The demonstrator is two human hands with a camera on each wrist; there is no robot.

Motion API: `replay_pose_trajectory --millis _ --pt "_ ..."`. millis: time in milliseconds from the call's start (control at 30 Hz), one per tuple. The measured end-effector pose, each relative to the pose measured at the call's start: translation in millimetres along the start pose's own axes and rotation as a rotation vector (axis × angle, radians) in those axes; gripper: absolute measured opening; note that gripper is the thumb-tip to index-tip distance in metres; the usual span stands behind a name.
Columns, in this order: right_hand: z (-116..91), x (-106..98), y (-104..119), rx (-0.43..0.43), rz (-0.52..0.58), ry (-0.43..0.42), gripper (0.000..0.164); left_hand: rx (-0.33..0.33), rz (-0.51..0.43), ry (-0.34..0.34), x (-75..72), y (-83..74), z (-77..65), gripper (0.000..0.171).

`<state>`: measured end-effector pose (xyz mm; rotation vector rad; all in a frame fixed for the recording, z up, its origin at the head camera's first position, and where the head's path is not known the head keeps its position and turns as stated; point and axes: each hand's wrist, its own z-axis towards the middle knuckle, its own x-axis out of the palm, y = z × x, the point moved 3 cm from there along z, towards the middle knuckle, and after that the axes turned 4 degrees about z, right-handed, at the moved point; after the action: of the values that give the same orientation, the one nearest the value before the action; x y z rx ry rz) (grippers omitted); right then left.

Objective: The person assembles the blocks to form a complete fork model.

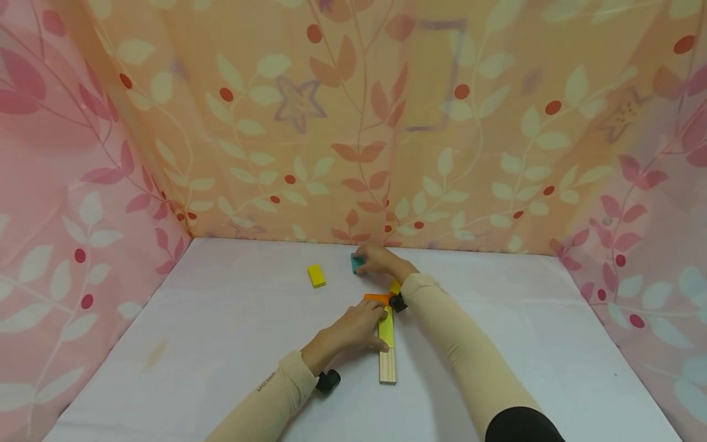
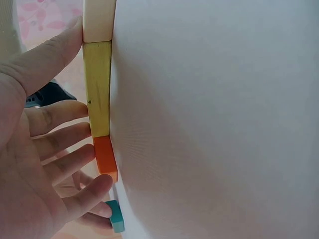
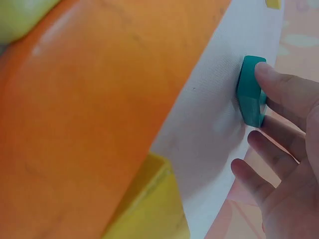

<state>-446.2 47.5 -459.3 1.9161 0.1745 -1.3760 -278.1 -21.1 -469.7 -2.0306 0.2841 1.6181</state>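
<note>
At the far side of the table, my right hand [image 1: 381, 261] pinches a teal wooden block [image 3: 249, 87] between thumb and fingers. The block's underside is partly hidden by the fingers. Nearer, my left hand [image 1: 350, 328] lies along the left side of a row of blocks, its fingers spread and fairly straight. Thumb and fingertips rest at a yellow-green block [image 2: 97, 89] and the plain wooden block [image 1: 388, 367] joined end to end with it. An orange block [image 2: 104, 157] sits across the row's far end, and a yellow block [image 3: 159, 204] is next to it, partly behind the right wrist.
A separate yellow block [image 1: 316, 276] lies to the left of the teal one. White cloth covers the table [image 1: 221, 319]. Patterned fabric walls [image 1: 359, 153] stand at the back and both sides. A black wrist camera [image 1: 329, 382] sits under the left wrist.
</note>
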Motion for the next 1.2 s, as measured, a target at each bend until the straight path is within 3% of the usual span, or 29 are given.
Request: replay_pose_trajectory --millis 333,633,1200 --pt "0 -1 5 0.015 -0.024 -0.002 0.048 -0.001 -0.007 -0.013 -1.4 -2.6 -0.6 0.067" --pt "-3 -1 4 0.089 0.075 -0.023 0.047 -0.004 -0.007 -0.008 -1.1 -2.8 -1.4 0.068" --pt "-15 -17 11 0.048 0.013 -0.064 0.046 -0.013 -0.003 -0.007 -2.7 -3.8 -5.5 0.069"
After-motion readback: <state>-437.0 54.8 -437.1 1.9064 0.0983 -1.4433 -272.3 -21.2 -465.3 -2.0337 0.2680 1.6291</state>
